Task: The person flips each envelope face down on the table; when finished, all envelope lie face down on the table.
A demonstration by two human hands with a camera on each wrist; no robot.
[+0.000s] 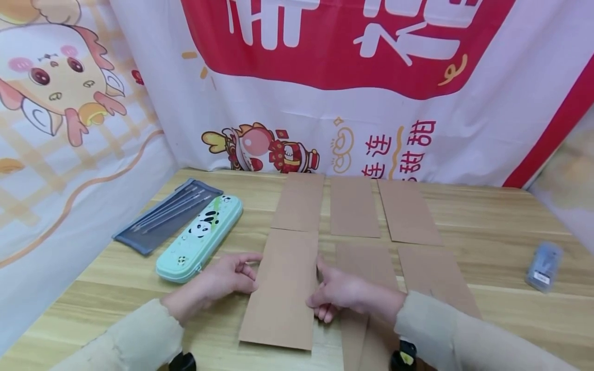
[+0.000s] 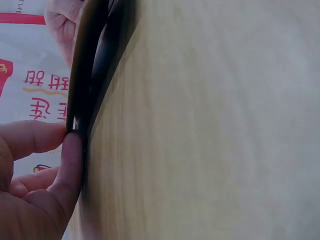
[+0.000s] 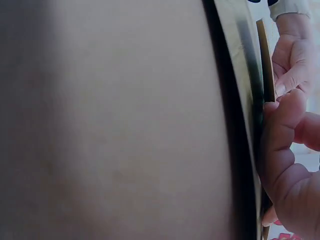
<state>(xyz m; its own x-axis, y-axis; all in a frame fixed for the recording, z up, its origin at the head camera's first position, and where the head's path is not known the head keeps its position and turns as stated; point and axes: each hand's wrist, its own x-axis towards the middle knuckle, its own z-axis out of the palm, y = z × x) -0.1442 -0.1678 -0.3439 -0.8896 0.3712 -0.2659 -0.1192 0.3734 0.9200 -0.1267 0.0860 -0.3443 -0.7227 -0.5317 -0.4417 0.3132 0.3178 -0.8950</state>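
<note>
A plain brown cardboard rectangle point(image 1: 285, 288) lies lengthwise in front of me, its near end slightly raised off the wooden table. My left hand point(image 1: 232, 275) pinches its left long edge between thumb and fingers. On the opposite edge my right hand point(image 1: 336, 288) grips the same piece with its thumb on top. In the left wrist view the cardboard point(image 2: 75, 85) is seen edge-on, with a dark shadow under it. A second brown piece point(image 1: 299, 201) lies just beyond, its near edge meeting the held one's far edge.
More brown pieces lie in rows, including one at the back middle point(image 1: 355, 206), one at the back right point(image 1: 408, 211) and one at right point(image 1: 436, 275). A mint panda pencil case point(image 1: 199, 239) and a dark mesh pouch of pens point(image 1: 167, 216) lie left; a small blue container point(image 1: 544, 266) stands far right.
</note>
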